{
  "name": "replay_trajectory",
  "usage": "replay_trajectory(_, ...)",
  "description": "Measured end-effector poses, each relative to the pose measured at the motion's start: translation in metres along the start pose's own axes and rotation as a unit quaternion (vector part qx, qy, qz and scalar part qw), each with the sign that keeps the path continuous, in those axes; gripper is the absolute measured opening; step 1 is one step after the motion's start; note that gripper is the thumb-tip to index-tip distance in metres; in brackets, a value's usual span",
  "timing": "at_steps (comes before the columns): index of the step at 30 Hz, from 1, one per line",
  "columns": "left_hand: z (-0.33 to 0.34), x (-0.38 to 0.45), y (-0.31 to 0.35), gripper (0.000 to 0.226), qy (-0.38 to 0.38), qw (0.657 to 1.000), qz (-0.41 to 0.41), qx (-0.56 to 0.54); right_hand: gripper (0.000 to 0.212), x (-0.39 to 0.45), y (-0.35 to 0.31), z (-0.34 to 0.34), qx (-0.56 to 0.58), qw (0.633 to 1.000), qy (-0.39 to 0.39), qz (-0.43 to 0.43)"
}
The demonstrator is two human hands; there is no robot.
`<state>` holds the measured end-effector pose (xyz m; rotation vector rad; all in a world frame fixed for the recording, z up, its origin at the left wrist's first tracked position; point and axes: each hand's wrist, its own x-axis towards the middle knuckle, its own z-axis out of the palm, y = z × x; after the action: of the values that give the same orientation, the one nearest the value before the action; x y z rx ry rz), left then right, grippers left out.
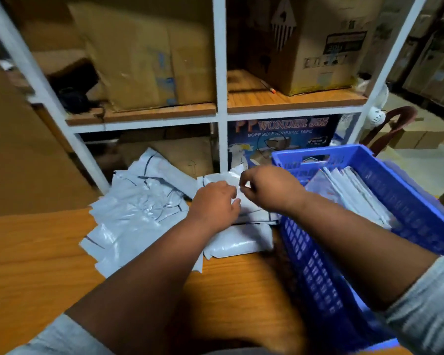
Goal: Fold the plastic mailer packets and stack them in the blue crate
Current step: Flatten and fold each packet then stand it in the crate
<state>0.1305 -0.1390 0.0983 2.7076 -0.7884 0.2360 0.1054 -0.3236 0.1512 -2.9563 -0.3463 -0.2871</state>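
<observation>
A loose heap of grey-white plastic mailer packets lies on the wooden table at centre left. One packet sits between my hands at the heap's right side. My left hand rests on it with curled fingers gripping its edge. My right hand pinches the packet's upper right edge between thumb and fingers. The blue crate stands on the right and holds several folded packets stacked on edge. Another packet lies flat under my left wrist.
A white metal rack with wooden shelves rises just behind the table, carrying cardboard boxes and a dark tape carton. A brown chair back shows at the right beyond the crate.
</observation>
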Motion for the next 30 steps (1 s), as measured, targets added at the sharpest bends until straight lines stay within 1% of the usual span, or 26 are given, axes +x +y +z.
replay_trajectory(3, -0.007, -0.042, -0.046, 0.027, 0.009, 0.999, -0.040, 0.012, 0.022, 0.007, -0.052, 0.042, 0.021, 0.997, -0.065, -0.018)
replay_trajectory(6, -0.009, -0.089, -0.096, 0.028, 0.009, 0.997, -0.074, 0.027, 0.036, 0.007, -0.101, 0.087, 0.045, 0.991, -0.122, -0.044)
replay_trajectory(8, -0.011, -0.117, -0.127, 0.028, -0.001, 0.994, -0.100, 0.038, 0.055, 0.005, -0.133, 0.114, 0.048, 0.985, -0.148, -0.071)
replay_trajectory(10, -0.016, -0.140, -0.156, 0.028, -0.014, 0.990, -0.132, 0.040, 0.080, 0.006, -0.161, 0.141, -0.006, 0.981, -0.171, -0.091)
replay_trajectory(12, -0.019, -0.159, -0.183, 0.030, -0.035, 0.985, -0.162, 0.045, 0.105, 0.007, -0.180, 0.168, -0.082, 0.973, -0.197, -0.083)
replay_trajectory(13, -0.021, -0.168, -0.194, 0.033, -0.044, 0.984, -0.168, 0.047, 0.113, 0.007, -0.184, 0.181, -0.103, 0.970, -0.208, -0.069)
replay_trajectory(14, -0.022, -0.176, -0.205, 0.036, -0.049, 0.982, -0.174, 0.047, 0.116, 0.007, -0.186, 0.191, -0.114, 0.969, -0.211, -0.056)
replay_trajectory(17, -0.018, -0.201, -0.230, 0.043, -0.042, 0.982, -0.178, 0.035, 0.105, 0.007, -0.185, 0.204, -0.114, 0.974, -0.194, -0.043)
replay_trajectory(19, -0.011, -0.214, -0.242, 0.053, -0.010, 0.988, -0.150, 0.020, 0.100, 0.008, -0.182, 0.201, -0.074, 0.977, -0.195, -0.040)
replay_trajectory(21, -0.006, -0.220, -0.252, 0.069, 0.020, 0.992, -0.121, -0.015, 0.093, 0.007, -0.178, 0.190, 0.026, 0.981, -0.192, -0.019)
replay_trajectory(22, -0.006, -0.220, -0.256, 0.080, 0.013, 0.993, -0.109, -0.039, 0.086, 0.005, -0.176, 0.182, 0.098, 0.977, -0.188, -0.007)
replay_trajectory(24, -0.010, -0.215, -0.258, 0.097, -0.016, 0.994, -0.062, -0.084, 0.068, -0.002, -0.172, 0.162, 0.229, 0.953, -0.196, 0.011)
replay_trajectory(25, -0.012, -0.210, -0.257, 0.099, -0.021, 0.994, -0.031, -0.103, 0.058, -0.006, -0.169, 0.152, 0.271, 0.939, -0.213, 0.022)
replay_trajectory(26, -0.015, -0.206, -0.252, 0.093, -0.014, 0.992, -0.008, -0.128, 0.051, -0.010, -0.167, 0.142, 0.308, 0.921, -0.234, 0.040)
replay_trajectory(27, -0.018, -0.201, -0.247, 0.080, 0.000, 0.986, -0.003, -0.169, 0.047, -0.013, -0.166, 0.133, 0.344, 0.902, -0.252, 0.066)
replay_trajectory(29, -0.027, -0.189, -0.237, 0.042, 0.007, 0.956, -0.040, -0.289, 0.049, -0.020, -0.157, 0.123, 0.434, 0.852, -0.267, 0.124)
replay_trajectory(30, -0.030, -0.183, -0.233, 0.026, -0.006, 0.936, -0.070, -0.344, 0.051, -0.025, -0.152, 0.119, 0.486, 0.815, -0.275, 0.155)
